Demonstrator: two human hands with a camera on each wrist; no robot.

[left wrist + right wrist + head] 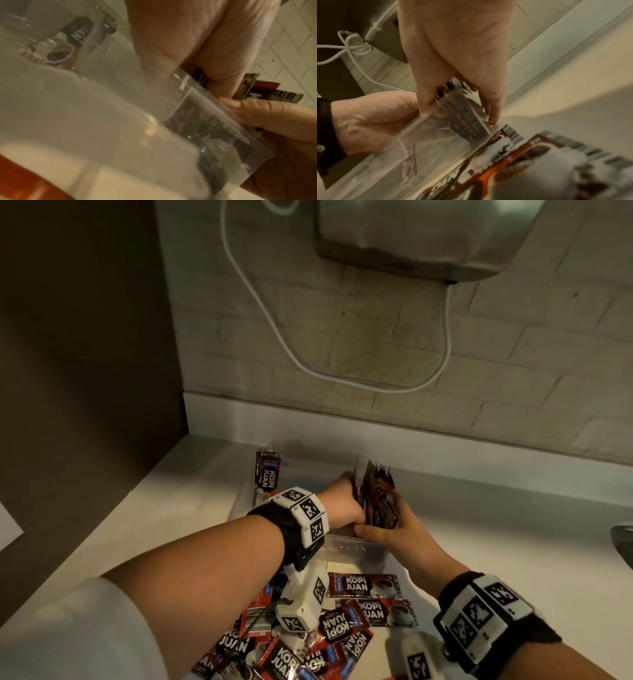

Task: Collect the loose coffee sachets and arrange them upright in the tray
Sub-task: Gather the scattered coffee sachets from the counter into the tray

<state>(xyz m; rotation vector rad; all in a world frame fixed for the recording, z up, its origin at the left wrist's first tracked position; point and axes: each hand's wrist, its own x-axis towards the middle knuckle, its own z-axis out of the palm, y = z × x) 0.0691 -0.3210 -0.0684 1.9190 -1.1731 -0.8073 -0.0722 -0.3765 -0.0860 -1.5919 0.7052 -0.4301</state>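
Note:
A bundle of red-and-black coffee sachets [376,498] stands upright in the right end of the clear plastic tray [346,547]. My left hand [346,503] grips the bundle from the left, and my right hand [385,529] pinches it from the near right. The right wrist view shows the bundle [465,119] between that hand's thumb and fingers [493,115]. One sachet [268,474] leans upright at the tray's far left end. Several loose sachets [346,628] lie flat on the white counter under my forearms. How the bundle's bottom edge sits is blurred behind the tray wall.
A steel hand dryer [421,234] hangs on the tiled wall behind the tray, with a white cable [274,326] looping below it. A dark panel [85,337] bounds the counter on the left. Something metal [623,539] shows at the right edge.

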